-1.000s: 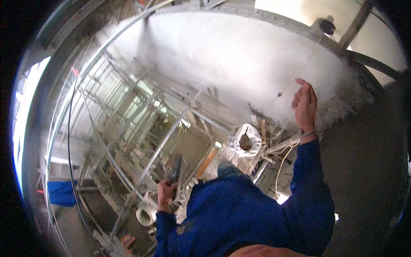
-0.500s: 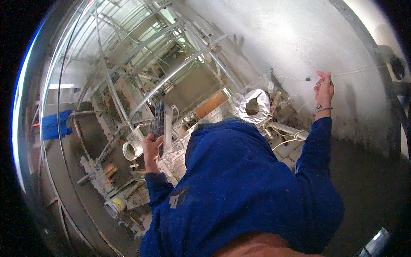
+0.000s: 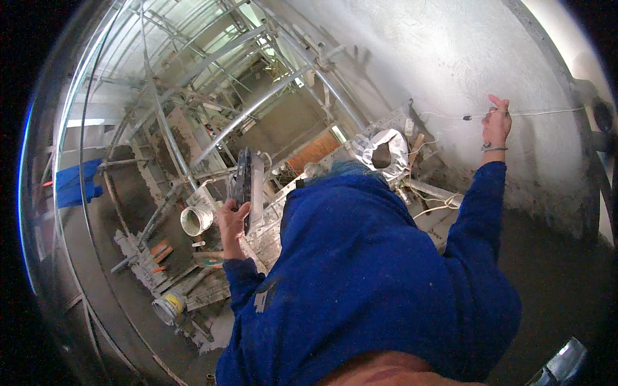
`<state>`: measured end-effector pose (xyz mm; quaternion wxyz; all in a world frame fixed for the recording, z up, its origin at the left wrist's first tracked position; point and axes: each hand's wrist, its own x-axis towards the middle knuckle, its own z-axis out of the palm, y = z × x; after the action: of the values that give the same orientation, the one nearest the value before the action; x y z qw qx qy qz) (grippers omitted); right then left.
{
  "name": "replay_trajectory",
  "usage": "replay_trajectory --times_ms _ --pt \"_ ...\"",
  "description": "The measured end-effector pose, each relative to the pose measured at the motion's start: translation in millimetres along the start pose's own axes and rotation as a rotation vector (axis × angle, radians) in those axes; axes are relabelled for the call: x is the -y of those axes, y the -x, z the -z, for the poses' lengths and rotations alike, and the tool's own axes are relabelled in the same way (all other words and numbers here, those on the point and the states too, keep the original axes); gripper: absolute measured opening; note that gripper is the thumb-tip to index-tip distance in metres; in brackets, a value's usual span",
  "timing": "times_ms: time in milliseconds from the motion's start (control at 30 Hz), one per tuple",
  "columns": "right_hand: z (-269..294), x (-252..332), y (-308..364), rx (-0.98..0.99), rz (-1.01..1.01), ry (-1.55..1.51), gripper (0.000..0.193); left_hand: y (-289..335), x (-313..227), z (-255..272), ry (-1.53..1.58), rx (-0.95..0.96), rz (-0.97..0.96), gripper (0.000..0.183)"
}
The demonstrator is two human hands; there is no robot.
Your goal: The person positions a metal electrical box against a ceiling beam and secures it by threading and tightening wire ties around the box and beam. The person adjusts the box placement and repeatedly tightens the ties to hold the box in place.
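My left hand (image 3: 232,222) is closed round the lower end of a long dark bar-shaped tool (image 3: 243,177), held upright beside my waist. A pale flat strip (image 3: 257,193) runs alongside the tool; whether the two are joined I cannot tell. Raised on the right in front of the pale wall (image 3: 444,58), my right hand (image 3: 497,123) has curled fingers with one partly stretched out. A thin white cord (image 3: 547,112) passes through its fingers, running on to the right. Left of that hand a small dark piece (image 3: 467,118) sits on the cord.
Metal scaffold tubes (image 3: 251,119) cross ahead. On the cluttered platform stand a white bucket (image 3: 196,220), a silvery-rimmed round container (image 3: 382,154) and a bucket with a yellow band (image 3: 168,309). Blue cloth (image 3: 78,183) hangs at left. A loose pale cord (image 3: 444,207) lies near my right side.
My right hand has shifted slightly right, with one finger stretched out further. The left hand keeps the dark tool. The whole view has shifted a little.
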<state>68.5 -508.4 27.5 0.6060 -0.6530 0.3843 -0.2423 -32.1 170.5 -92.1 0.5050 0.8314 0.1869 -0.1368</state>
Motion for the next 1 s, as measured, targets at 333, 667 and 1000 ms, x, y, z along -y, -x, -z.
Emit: replay_trajectory --times_ms 333,667,1000 --pt "-15.8 12.8 -11.6 -0.003 0.125 0.060 0.047 -9.1 22.9 11.5 0.248 -0.079 0.038 0.032" --pt "-102.6 43.2 -124.7 -0.100 0.616 0.225 0.052 -35.1 32.4 -7.3 0.418 -0.221 -0.092 0.021" --pt "-186.1 122.7 -180.4 0.207 0.769 0.538 0.021 -141.5 -114.3 -57.1 -0.299 0.007 -0.083 0.031"
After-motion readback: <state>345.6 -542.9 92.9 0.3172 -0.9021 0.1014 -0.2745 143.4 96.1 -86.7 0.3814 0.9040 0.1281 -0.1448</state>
